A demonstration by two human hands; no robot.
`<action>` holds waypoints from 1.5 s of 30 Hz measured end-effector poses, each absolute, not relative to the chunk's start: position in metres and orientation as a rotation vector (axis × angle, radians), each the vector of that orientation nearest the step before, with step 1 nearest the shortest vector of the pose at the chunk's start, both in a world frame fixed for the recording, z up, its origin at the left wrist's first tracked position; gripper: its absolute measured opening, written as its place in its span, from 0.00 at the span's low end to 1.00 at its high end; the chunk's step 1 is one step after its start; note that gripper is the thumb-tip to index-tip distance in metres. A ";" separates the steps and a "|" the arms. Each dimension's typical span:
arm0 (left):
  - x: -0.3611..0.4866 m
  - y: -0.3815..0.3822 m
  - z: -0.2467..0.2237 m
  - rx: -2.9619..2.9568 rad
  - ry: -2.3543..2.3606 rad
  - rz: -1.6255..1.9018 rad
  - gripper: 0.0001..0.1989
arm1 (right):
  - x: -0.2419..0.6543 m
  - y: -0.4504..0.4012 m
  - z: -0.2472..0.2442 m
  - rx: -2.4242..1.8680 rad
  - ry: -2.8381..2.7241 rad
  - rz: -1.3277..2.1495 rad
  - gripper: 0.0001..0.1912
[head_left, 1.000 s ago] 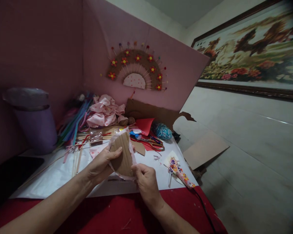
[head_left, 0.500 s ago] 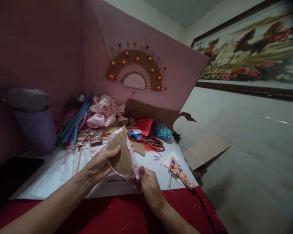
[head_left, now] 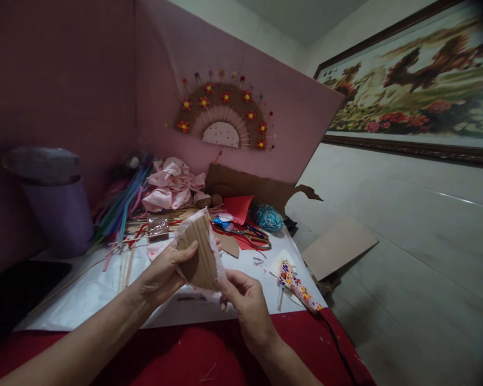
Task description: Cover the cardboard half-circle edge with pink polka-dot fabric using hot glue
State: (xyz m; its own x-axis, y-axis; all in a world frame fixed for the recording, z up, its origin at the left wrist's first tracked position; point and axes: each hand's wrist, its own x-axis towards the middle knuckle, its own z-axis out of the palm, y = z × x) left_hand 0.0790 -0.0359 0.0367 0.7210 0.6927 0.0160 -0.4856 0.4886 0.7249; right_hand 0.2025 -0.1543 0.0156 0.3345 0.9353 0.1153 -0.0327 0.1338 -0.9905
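Observation:
A half-round piece of brown cardboard [head_left: 199,256] is held up above the white sheet, its straight edge slanting down to the right. Pink dotted fabric [head_left: 218,265] wraps its back and shows as a loose border around the rim. My left hand [head_left: 171,268] grips the cardboard from the left, thumb on the bare face and fingers behind it. At the lower right corner, my right hand [head_left: 243,297] pinches the fabric edge between thumb and fingers. Part of its grip is hidden behind the thumb.
A flower-patterned glue gun [head_left: 295,287] lies right, its cord trailing over the red cloth [head_left: 177,354]. Behind are scissors [head_left: 260,241], blue yarn [head_left: 269,217], crumpled pink fabric [head_left: 173,187] and wooden sticks [head_left: 125,262]. A purple cup [head_left: 60,214] stands left.
My right hand has shifted slightly up and turned, its fingers now gathered at the fabric's lower corner. My left hand and the cardboard have hardly moved.

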 end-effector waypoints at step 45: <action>0.081 -0.058 0.030 0.935 0.176 0.457 0.27 | 0.210 -0.131 0.029 -1.150 -0.927 0.725 0.27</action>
State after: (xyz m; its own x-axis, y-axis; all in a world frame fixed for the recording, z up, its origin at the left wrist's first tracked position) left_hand 0.0808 -0.0576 0.0303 0.8910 0.4512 0.0497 -0.3017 0.5067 0.8076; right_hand 0.2105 -0.1312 0.0289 0.4502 0.8626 0.2306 -0.0166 0.2663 -0.9637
